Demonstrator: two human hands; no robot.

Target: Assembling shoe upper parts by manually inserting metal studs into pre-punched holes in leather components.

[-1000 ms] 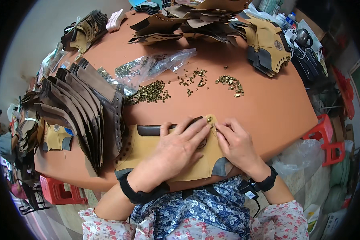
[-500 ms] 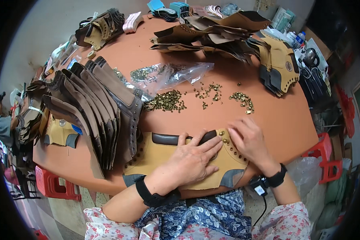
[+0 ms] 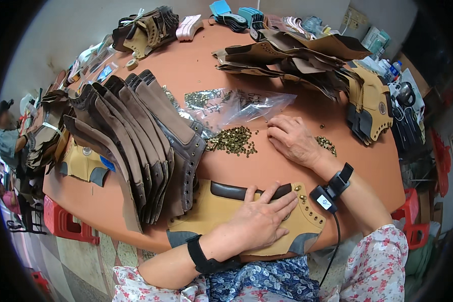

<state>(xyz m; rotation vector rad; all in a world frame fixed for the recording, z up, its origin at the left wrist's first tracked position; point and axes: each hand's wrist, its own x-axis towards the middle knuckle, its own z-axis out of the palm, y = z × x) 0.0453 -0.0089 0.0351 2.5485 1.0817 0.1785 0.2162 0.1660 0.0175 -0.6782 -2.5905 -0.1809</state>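
My left hand lies flat, fingers spread, on a tan leather boot upper with a dark padded collar and dark grey corners. Along the upper's right edge runs a row of eyelet holes, with brass pieces sitting at its top end. Farther out, my right hand rests on the table with fingers curled down and drawn together. Its fingertips are beside a heap of small brass eyelets; anything between them is hidden. A smaller group of brass hooks shows beyond my right wrist.
Brown boot uppers stand fanned at the left on the orange table. Clear plastic bags of metal fittings lie behind the heap. More stacked uppers fill the far right, near tan uppers. Red stools flank the table.
My right hand has left the upper's right edge and moved away from me to the loose brass pieces. My left hand still presses on the upper. The whole view has shifted slightly.
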